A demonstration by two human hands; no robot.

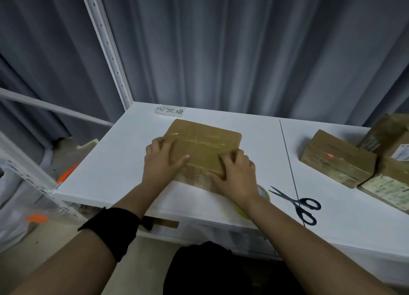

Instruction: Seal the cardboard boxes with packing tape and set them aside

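Cardboard box (203, 148): it lies flat on the white table (106, 162), in the middle in front of you and turned a little. A strip of clear packing tape (199, 140) already runs along its top.
Wristband (115, 230): black, on your left forearm, well apart from the box.
Left hand (162, 159): it rests on the left end of the box. The thumb is stretched flat over the top and the fingers are bent down over the left edge, so it holds this end.
Handling: I judge the box to be light and rather stiff. It is flat, so the top may give if you press hard in the middle. The taped surface looks glossy and may be slippery.
Where to hold: take the two short ends, with your fingers around the edges and not on the tape.
Right hand (236, 173): it is on the near right corner, with the fingers curled, their tips on the top, and the thumb spread along the near side. It clamps this corner.
Arms: both of your forearms reach forward and come closer together toward the box.
Tape roll (264, 193): it is mostly hidden under your right wrist, and only a part shows.
Scissors (298, 204): they lie with blades apart on the table, just to the right of the roll.
Other boxes (338, 157): they are piled at the right edge, well apart from your box. This is probably the place for setting it aside.
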